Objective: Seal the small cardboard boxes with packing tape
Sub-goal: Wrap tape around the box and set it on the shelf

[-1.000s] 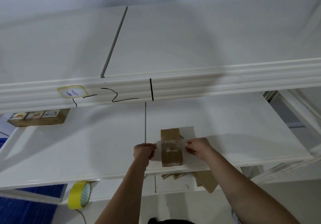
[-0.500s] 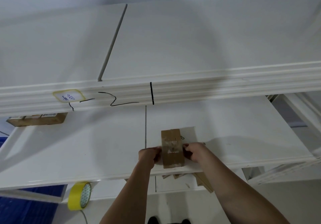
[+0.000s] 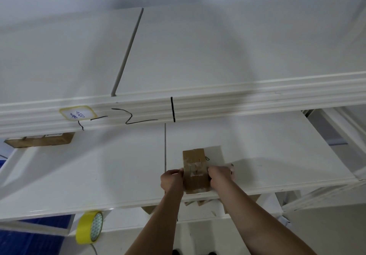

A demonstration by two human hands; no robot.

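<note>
A small brown cardboard box [image 3: 195, 156] with clear tape across its top stands on the white shelf board [image 3: 89, 171], near the front edge. My left hand [image 3: 172, 181] presses against the box's left side and my right hand [image 3: 218, 176] grips its right side. Both hands clasp the box between them. A yellow roll of tape [image 3: 90, 227] sits on the lower level, below and left of my left arm.
A thick white shelf beam [image 3: 257, 98] with black marker lines and a handwritten label [image 3: 77, 114] crosses overhead. Another cardboard box [image 3: 39, 140] sits at the back left of the shelf. Flat cardboard pieces [image 3: 200, 202] lie under the shelf front. Blue material [image 3: 29, 241] shows bottom left.
My hands were apart on either side of the box a second ago. They have closed in and now hold its two sides.
</note>
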